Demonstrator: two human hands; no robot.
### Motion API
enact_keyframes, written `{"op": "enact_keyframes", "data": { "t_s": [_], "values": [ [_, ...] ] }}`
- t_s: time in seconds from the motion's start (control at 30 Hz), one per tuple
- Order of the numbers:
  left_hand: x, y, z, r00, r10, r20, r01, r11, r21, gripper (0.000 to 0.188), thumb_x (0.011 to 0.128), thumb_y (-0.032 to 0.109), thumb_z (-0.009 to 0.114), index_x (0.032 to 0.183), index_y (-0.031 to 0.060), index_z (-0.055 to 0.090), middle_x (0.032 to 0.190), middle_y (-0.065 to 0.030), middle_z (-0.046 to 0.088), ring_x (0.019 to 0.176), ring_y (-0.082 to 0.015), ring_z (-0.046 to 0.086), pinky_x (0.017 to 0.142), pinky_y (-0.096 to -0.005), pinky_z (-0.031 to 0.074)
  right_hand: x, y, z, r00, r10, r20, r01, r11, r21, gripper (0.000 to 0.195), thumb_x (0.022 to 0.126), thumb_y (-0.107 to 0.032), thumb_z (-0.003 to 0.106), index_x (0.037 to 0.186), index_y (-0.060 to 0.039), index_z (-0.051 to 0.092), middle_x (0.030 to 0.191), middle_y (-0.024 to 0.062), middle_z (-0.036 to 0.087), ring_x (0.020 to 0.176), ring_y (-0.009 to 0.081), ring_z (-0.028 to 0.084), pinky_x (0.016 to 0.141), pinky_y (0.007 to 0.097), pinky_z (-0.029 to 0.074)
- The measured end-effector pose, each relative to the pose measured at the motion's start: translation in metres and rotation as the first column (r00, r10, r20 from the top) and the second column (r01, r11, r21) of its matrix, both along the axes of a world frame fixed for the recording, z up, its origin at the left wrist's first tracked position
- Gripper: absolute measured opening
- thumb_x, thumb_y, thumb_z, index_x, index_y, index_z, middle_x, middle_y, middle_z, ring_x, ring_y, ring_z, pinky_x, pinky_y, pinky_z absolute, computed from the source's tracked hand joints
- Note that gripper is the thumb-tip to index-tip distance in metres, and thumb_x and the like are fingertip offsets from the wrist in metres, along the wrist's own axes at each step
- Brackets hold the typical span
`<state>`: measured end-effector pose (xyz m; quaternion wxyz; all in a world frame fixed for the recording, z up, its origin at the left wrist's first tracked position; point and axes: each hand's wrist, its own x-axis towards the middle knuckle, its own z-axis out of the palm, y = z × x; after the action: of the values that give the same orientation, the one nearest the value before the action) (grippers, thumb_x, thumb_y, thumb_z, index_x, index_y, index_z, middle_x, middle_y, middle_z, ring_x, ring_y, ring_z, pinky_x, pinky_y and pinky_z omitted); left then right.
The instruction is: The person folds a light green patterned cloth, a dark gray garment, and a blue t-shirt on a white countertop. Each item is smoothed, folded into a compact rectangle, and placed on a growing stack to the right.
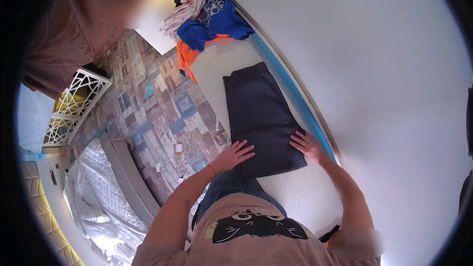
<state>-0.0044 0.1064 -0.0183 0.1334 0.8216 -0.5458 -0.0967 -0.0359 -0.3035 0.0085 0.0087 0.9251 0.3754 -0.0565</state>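
Spread flat before me on a pale wooden surface is a dark navy garment, possibly a skirt, with its narrower end pointing away. My left hand rests on its left edge near the close end, fingers apart and palm down. On the opposite edge lies my right hand, also palm down with spread fingers. Neither hand grips the cloth; both only touch it from above.
Beyond the garment lies a heap of clothes in blue, orange and spotted white. A white wall panel rises on my right. To the left are a patchwork-patterned floor, a bed with white quilted bedding, and a white lattice panel.
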Motion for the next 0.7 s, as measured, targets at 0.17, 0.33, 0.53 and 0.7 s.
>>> {"op": "enact_keyframes", "data": {
  "t_s": [0.17, 0.33, 0.53, 0.7],
  "values": [
    [-0.048, -0.002, 0.002, 0.981, -0.109, -0.159, 0.101, 0.993, -0.055, 0.065, 0.086, 0.004, 0.047, 0.148, 0.0150, 0.036, 0.157, -0.0089, 0.027, 0.143, -0.0347, 0.030, 0.117, -0.0490, 0.027, -0.086, -0.012, -0.009, 0.999, -0.013, -0.038, 0.013, 1.000, -0.007, 0.067, 0.080, -0.019, 0.061, 0.144, -0.0280, 0.043, 0.153, 0.0027, 0.036, 0.139, 0.0280, 0.037, 0.112, 0.0552, 0.032],
    [-0.078, 0.000, -0.002, 0.979, -0.174, -0.105, 0.164, 0.981, -0.102, 0.061, 0.087, 0.012, 0.048, 0.148, 0.0150, 0.037, 0.157, -0.0096, 0.029, 0.142, -0.0336, 0.031, 0.115, -0.0460, 0.030, -0.143, -0.003, 0.008, 0.960, -0.094, -0.263, 0.084, 0.995, -0.048, 0.103, 0.058, -0.034, 0.084, 0.148, -0.0346, 0.035, 0.158, 0.0019, 0.026, 0.145, 0.0287, 0.025, 0.115, 0.0596, 0.024],
    [-0.079, -0.001, 0.007, 0.977, -0.211, -0.020, 0.209, 0.975, -0.075, 0.056, 0.087, 0.014, 0.049, 0.143, 0.0144, 0.043, 0.155, -0.0119, 0.032, 0.142, -0.0318, 0.032, 0.116, -0.0457, 0.030, -0.146, 0.004, 0.008, 0.995, -0.049, -0.088, 0.052, 0.998, 0.027, 0.079, 0.062, -0.027, 0.080, 0.136, -0.0287, 0.050, 0.156, 0.0038, 0.032, 0.144, 0.0259, 0.029, 0.115, 0.0577, 0.025],
    [-0.059, -0.009, 0.029, 0.934, -0.299, -0.195, 0.272, 0.950, -0.152, 0.053, 0.078, 0.012, 0.060, 0.131, 0.0104, 0.054, 0.141, -0.0166, 0.050, 0.137, -0.0313, 0.041, 0.115, -0.0455, 0.030, -0.123, 0.014, 0.012, 0.977, -0.029, -0.212, 0.097, 0.942, 0.320, 0.041, 0.068, -0.013, 0.072, 0.108, -0.0161, 0.062, 0.136, 0.0078, 0.054, 0.131, 0.0288, 0.047, 0.108, 0.0474, 0.037]
  ]
}}
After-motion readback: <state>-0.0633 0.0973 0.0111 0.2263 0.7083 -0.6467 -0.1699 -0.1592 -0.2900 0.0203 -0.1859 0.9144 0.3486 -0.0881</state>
